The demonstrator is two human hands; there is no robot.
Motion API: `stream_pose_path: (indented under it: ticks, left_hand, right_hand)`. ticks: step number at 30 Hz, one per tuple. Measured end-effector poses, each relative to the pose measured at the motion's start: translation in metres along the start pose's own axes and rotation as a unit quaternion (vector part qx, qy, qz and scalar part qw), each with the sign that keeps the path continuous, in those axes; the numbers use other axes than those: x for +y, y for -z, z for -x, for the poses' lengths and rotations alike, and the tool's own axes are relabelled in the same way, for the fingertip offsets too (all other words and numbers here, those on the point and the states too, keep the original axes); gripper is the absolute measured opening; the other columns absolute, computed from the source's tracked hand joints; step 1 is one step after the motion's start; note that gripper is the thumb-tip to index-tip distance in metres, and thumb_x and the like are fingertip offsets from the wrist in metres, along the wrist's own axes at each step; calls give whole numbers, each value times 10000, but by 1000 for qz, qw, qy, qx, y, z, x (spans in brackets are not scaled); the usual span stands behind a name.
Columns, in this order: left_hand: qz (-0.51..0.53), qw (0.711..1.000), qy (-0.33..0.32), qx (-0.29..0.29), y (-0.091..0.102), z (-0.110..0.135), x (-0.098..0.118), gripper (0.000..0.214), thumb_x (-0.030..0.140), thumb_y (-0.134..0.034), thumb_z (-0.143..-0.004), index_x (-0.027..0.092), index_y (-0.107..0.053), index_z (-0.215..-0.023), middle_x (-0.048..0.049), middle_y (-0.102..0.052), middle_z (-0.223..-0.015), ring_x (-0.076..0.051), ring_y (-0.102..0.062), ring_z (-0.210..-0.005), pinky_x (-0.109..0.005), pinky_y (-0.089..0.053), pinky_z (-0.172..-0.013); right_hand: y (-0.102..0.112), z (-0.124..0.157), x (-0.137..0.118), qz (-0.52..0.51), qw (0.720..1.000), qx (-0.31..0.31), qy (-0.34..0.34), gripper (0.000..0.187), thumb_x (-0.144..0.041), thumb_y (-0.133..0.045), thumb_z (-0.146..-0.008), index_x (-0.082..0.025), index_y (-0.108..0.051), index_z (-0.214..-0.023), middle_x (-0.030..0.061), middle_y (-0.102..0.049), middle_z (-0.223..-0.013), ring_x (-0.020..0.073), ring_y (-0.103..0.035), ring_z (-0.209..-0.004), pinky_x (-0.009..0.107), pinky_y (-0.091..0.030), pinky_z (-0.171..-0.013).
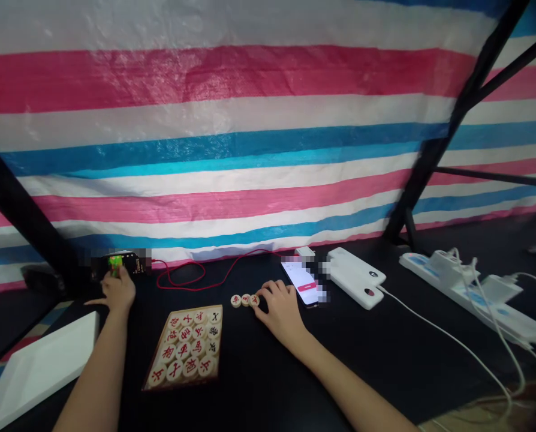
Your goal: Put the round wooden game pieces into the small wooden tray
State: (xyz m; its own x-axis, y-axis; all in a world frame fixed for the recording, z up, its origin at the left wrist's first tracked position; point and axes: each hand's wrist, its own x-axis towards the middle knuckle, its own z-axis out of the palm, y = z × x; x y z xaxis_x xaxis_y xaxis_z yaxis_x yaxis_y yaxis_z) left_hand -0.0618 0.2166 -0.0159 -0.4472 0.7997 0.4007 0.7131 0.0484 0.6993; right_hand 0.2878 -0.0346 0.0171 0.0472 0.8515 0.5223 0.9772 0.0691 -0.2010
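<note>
My left hand [119, 291] reaches to the back left, thumb stretched sideways and a finger on the lit green patch of a small black device [131, 263]. That hand appears to hold nothing; part of the device is blurred. Three round xiangqi pieces with red characters lie in a short row, among them the left piece [235, 300] and the middle piece [246, 299]. My right hand [279, 309] has thumb and finger closed around the right-hand xiangqi piece [255, 300]. Between my forearms sits a square box [147, 387] filled with pieces, mostly red characters, several black at the right.
Right of my right hand lies a phone [301, 281] with its screen lit. Beyond it are white power banks [358, 277] and a white power strip [475, 297] with cables. A red cable [200, 288] runs along the back. At left is a white tray [43, 369]; striped sheeting [232, 180] hangs behind.
</note>
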Motion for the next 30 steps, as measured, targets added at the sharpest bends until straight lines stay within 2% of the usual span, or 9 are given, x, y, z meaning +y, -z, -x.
stream_pose_path:
  ticks: [1, 2, 6, 10, 17, 23, 25, 28, 30]
  left_hand:
    - [3, 999, 39, 25, 2, 1, 0, 640, 466, -215, -890, -8, -310, -1310, -374, -362, -1294, -456, -249, -1291, -788, -78, -860]
    - [4, 998, 46, 45, 4, 3, 1, 626, 460, -238, -890, 2, -319, -1310, -358, -370, -1300, -441, -250, -1297, -774, -78, -884]
    - [-5, 996, -19, 86, 9, 13, 10, 581, 420, -289, -894, 19, -336, -1310, -325, -381, -1317, -385, -261, -1312, -701, -95, -971]
    - [-9, 998, -27, 61, 9, 16, 14, 546, 427, -300, -891, 50, -383, -1278, -283, -448, -1278, -354, -293, -1306, -648, -132, -1005]
    - [37, 998, -37, 40, 11, 24, 8, 571, 395, -306, -881, -21, -391, -1261, -280, -445, -1277, -308, -326, -1291, -449, -251, -1055]
    - [48, 996, -73, -26, 8, 39, 7, 568, 394, -357, -862, 6, -386, -1276, -256, -431, -1299, -321, -324, -1290, -471, -236, -1061]
    - [42, 996, -72, -18, 7, 44, 10, 579, 406, -359, -864, 2, -379, -1278, -264, -420, -1303, -325, -311, -1296, -478, -233, -1060]
    - [46, 998, -36, 12, 7, 53, 18, 584, 412, -355, -869, -6, -373, -1276, -272, -429, -1290, -322, -330, -1286, -464, -264, -1046]
    - [60, 998, -18, 0, 9, 60, 23, 564, 399, -359, -871, 0, -381, -1269, -274, -448, -1275, -312, -366, -1266, -448, -302, -1026]
  right_hand:
    - [1, 0, 1, 7, 1000, 2, -5, 115, -308, -592, -810, -218, -623, -875, 30, -590, -965, 197, -476, -886, 351, -265, -704]
    - [2, 0, 2, 16, 1000, 3, -10, 113, -302, -584, -816, -216, -622, -880, 35, -590, -967, 199, -474, -885, 352, -263, -704]
    - [2, 0, 7, 35, 999, -5, -15, 102, -262, -574, -814, -224, -619, -898, 38, -589, -970, 208, -474, -891, 350, -257, -700]
    - [-5, 2, 7, 26, 999, -28, 4, 136, -280, -568, -818, -229, -615, -936, 34, -593, -920, 204, -488, -867, 342, -260, -699]
    - [-9, 1, -1, 33, 998, -43, 26, 330, -299, -573, -806, -224, -552, -1127, 40, -589, -925, 200, -523, -847, 323, -275, -702]
    - [-12, -2, 0, 37, 999, -30, 13, 339, -295, -555, -814, -218, -542, -1143, 44, -588, -923, 202, -532, -845, 320, -287, -702]
    - [-12, -2, 1, 35, 999, -33, 16, 369, -310, -557, -813, -215, -524, -1168, 47, -585, -931, 204, -535, -851, 319, -294, -702]
    - [-11, 1, 2, 28, 999, -36, 15, 419, -342, -550, -823, -206, -488, -1214, 53, -581, -952, 205, -538, -861, 320, -306, -708]
    - [-9, 5, 2, 24, 999, -32, 10, 411, -339, -529, -841, -203, -478, -1227, 55, -580, -960, 206, -538, -864, 321, -311, -714]
